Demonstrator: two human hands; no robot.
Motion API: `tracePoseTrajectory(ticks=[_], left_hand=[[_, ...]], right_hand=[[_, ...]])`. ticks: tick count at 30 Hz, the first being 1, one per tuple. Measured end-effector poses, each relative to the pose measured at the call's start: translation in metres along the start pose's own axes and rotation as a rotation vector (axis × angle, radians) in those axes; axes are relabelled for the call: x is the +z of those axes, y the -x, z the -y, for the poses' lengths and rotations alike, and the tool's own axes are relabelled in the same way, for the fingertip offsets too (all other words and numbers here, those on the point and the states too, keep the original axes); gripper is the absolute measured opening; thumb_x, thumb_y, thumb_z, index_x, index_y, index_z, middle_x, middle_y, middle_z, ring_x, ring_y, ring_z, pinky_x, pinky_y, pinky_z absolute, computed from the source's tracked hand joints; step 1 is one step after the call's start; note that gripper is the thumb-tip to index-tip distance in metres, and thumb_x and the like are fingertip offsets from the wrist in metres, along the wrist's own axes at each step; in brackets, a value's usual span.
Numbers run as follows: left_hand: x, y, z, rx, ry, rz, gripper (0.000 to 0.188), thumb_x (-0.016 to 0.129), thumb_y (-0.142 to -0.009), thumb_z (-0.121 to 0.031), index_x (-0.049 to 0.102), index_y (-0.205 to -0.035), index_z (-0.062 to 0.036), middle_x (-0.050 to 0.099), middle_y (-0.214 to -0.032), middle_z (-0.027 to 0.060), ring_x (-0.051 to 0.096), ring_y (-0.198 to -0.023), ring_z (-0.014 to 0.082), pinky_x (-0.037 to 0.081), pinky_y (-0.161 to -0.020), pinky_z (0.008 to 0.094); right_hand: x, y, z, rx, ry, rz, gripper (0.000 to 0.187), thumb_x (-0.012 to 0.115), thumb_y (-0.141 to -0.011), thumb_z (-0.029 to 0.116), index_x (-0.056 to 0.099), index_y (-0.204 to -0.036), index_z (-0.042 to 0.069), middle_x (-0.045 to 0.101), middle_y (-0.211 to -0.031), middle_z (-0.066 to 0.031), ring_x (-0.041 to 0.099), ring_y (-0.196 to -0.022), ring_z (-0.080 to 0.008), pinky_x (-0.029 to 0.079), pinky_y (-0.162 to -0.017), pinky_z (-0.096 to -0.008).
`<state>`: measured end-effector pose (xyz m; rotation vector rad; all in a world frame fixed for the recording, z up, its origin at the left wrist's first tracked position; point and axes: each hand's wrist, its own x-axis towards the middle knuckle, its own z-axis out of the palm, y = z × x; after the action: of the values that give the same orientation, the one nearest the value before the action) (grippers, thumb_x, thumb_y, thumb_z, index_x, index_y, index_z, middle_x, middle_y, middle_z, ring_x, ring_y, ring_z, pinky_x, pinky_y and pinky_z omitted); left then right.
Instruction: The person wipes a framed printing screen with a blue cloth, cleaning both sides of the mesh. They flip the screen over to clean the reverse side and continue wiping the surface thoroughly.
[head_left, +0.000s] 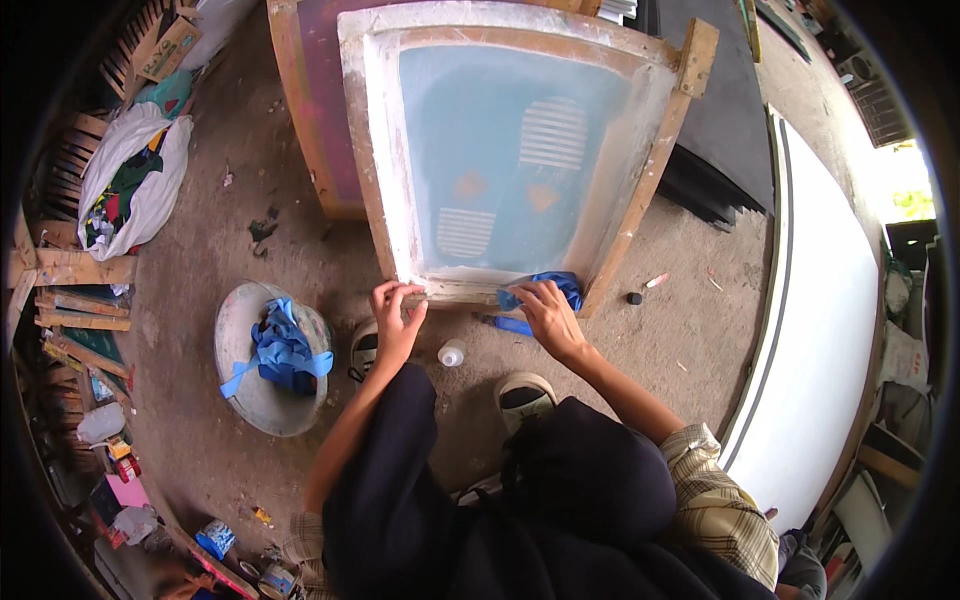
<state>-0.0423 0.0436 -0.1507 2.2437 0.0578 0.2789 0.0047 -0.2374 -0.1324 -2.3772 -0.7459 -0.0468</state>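
Observation:
A silk screen frame [640,190] leans upright before me, its wooden sides spattered white. Its blue mesh [470,120] carries two striped patches and two faint orange marks. My left hand [398,310] grips the lower left corner, fingers and thumb closed over the bottom rail. At the lower right of the mesh, my right hand [548,315] is closed on a crumpled blue cloth [562,288], which bunches out behind the fingers. Beneath that hand, a flat blue object [513,325] lies on the floor, partly hidden. Near my feet stands a small white bottle [452,352].
Left of me, a grey bucket [232,335] holds crumpled blue strips. Another frame [310,120] leans behind the screen. Dark sheets [715,110] and a long white panel [810,330] lie to the right. A black cap [635,298] and a white sack [165,190] are on the floor.

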Motion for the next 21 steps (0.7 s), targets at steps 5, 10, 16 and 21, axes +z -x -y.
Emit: tracePoseTrajectory(ticks=[5, 10, 16, 21], left_hand=[[-0.004, 0.000, 0.002, -0.007, 0.013, 0.010, 0.023, 0.068, -0.081, -0.015, 0.062, -0.103, -0.0099, 0.040, -0.110, 0.0097, 0.041, -0.108, 0.0265, 0.035, -0.094, 0.0387], [-0.003, 0.000, 0.002, -0.005, -0.002, 0.013, 0.024, 0.068, -0.081, -0.016, 0.062, -0.103, -0.0103, 0.041, -0.110, 0.0097, 0.040, -0.109, 0.0268, 0.036, -0.093, 0.0384], [-0.003, 0.002, 0.000, -0.022, 0.033, 0.025, 0.024, 0.069, -0.079, -0.016, 0.062, -0.102, -0.0115, 0.042, -0.110, 0.0092, 0.041, -0.107, 0.0272, 0.035, -0.094, 0.0392], [-0.001, 0.002, 0.004, -0.012, 0.014, 0.010, 0.025, 0.069, -0.078, -0.016, 0.063, -0.102, -0.0117, 0.043, -0.109, 0.0091, 0.042, -0.107, 0.0272, 0.034, -0.095, 0.0398]], right_hand=[[-0.020, 0.009, -0.013, 0.157, 0.090, -0.150, 0.034, 0.061, -0.080, 0.002, 0.058, -0.114, 0.002, 0.057, -0.106, -0.0139, 0.053, -0.097, -0.0312, 0.046, -0.086, -0.0393], [-0.015, 0.010, -0.017, 0.070, 0.178, -0.067, 0.030, 0.061, -0.080, 0.004, 0.059, -0.110, 0.005, 0.056, -0.104, -0.0118, 0.053, -0.096, -0.0292, 0.046, -0.083, -0.0385], [-0.009, 0.006, -0.023, 0.064, 0.193, -0.115, 0.019, 0.065, -0.075, 0.001, 0.061, -0.093, 0.003, 0.056, -0.095, -0.0107, 0.053, -0.090, -0.0284, 0.047, -0.077, -0.0372], [-0.047, -0.010, -0.008, 0.195, 0.156, -0.353, 0.021, 0.067, -0.075, 0.001, 0.061, -0.094, 0.004, 0.055, -0.084, -0.0085, 0.053, -0.084, -0.0274, 0.044, -0.071, -0.0396]])
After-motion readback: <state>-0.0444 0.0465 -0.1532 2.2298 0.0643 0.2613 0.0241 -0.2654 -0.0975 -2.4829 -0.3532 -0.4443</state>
